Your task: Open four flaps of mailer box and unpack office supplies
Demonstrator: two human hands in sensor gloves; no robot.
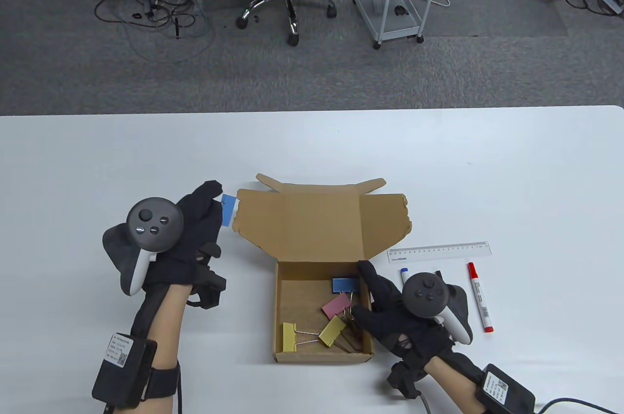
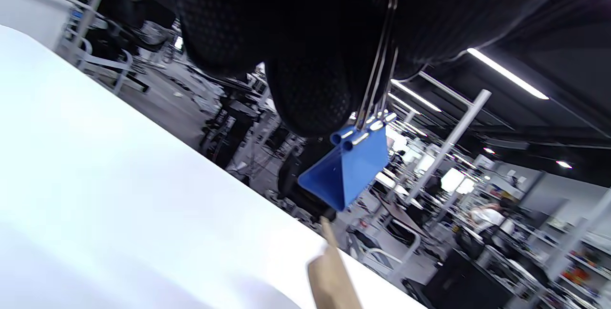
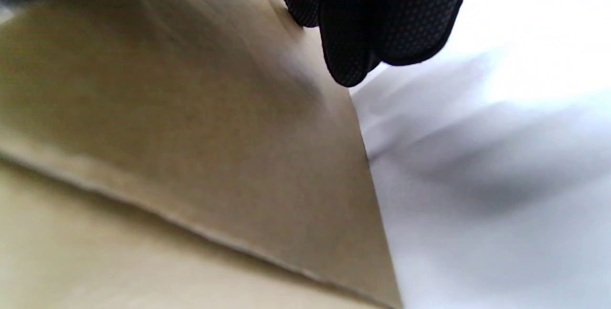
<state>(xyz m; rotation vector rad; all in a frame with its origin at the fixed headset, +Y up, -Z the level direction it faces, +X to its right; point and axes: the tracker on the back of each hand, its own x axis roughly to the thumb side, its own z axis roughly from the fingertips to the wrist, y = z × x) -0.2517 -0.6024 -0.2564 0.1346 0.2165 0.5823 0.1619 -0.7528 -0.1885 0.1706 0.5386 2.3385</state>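
A ruler (image 1: 439, 252) and red marker (image 1: 480, 297) lie right of the mailer box (image 1: 321, 287).

Gloved fingers at a cardboard edge
Black fingers (image 3: 363, 22) hang over the box (image 3: 191, 146) wall's top corner; white table (image 3: 501, 180) lies right of the box.

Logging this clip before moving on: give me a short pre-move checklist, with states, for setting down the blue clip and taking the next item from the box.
1. Blue metal binder clip held by its wire handles in left hand: ok.
2. Bare white table under the clip: ok.
3. Brown cardboard mailer box lid open: ok.
4. Right hand steadying the box's right wall: ok.
5. Remaining clips, blue, pink, two yellow, reachable: ok.
6. Clear plastic ruler and red-capped marker already out: ok.
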